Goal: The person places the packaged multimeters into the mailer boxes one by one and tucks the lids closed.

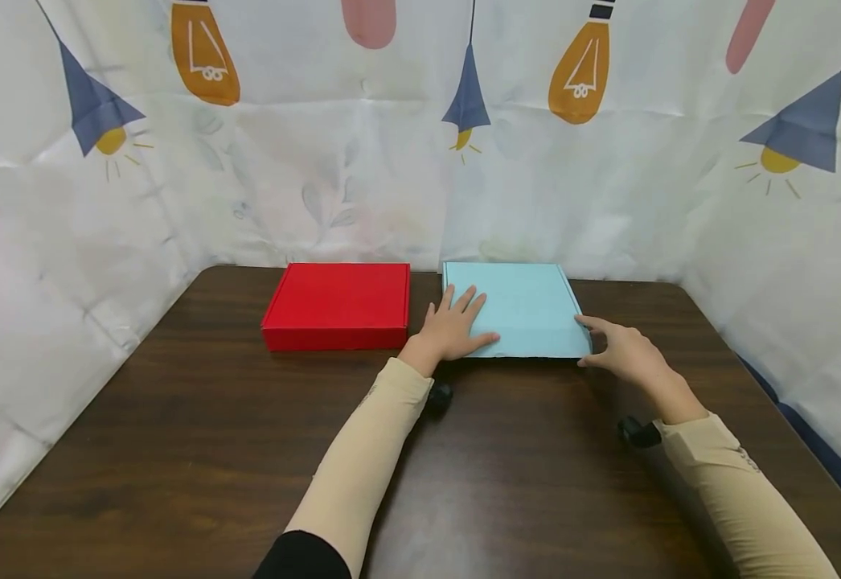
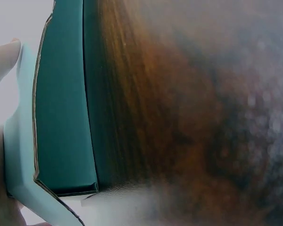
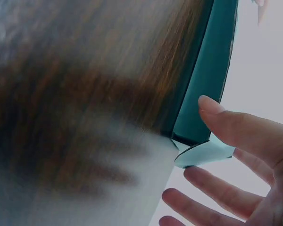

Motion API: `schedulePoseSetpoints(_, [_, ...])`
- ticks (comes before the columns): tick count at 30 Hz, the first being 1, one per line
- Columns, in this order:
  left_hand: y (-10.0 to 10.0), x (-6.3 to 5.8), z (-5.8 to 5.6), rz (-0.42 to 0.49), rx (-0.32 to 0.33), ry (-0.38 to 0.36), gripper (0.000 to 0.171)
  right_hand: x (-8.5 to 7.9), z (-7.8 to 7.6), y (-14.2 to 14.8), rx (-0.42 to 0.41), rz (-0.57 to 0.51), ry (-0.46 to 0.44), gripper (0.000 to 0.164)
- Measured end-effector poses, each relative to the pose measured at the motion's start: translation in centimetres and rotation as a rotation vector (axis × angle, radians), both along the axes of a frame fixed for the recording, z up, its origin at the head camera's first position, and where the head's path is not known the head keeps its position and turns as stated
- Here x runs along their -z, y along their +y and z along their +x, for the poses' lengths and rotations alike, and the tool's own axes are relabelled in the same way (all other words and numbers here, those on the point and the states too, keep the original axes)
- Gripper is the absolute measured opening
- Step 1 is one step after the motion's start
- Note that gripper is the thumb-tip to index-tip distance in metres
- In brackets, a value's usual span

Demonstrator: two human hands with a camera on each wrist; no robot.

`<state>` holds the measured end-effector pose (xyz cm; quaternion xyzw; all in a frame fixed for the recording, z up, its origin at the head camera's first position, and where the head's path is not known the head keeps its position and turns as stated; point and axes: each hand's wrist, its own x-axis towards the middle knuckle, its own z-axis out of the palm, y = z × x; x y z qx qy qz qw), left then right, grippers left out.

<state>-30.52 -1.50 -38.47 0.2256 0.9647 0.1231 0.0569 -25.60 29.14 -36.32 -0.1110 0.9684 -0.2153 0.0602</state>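
Observation:
A flat light blue cardboard box (image 1: 529, 297) lies at the back of the table. My left hand (image 1: 445, 328) rests with spread fingers on its lid near the front left corner. At the front right corner, my right hand (image 1: 626, 351) has its thumb at the front and its fingers along the side. The right wrist view shows a small corner flap (image 3: 205, 153) jutting out between thumb (image 3: 231, 125) and fingers. In the left wrist view, the lid's front edge stands out from the shaded front wall (image 2: 63, 108), and another flap (image 2: 52, 207) sticks out there.
A closed red box (image 1: 341, 297) lies left of the blue one, with a narrow gap between them. Behind the dark wooden table (image 1: 247, 450) hangs a white cloth (image 1: 391, 185) printed with lamps. It also runs along both sides.

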Motion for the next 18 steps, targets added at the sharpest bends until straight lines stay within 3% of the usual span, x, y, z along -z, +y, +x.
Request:
schedulePoseSetpoints(9, [-0.10,0.05,-0.38,0.006,-0.005,0.011,0.084,0.40,-0.27,-0.32,-0.018,-0.005,0.023,0.084])
schedulePoseSetpoints(18, [-0.03,-0.03,-0.11,0.015,0.017,0.002,0.084,0.27,0.20,0.16,-0.073,-0.108,0.012,0.078])
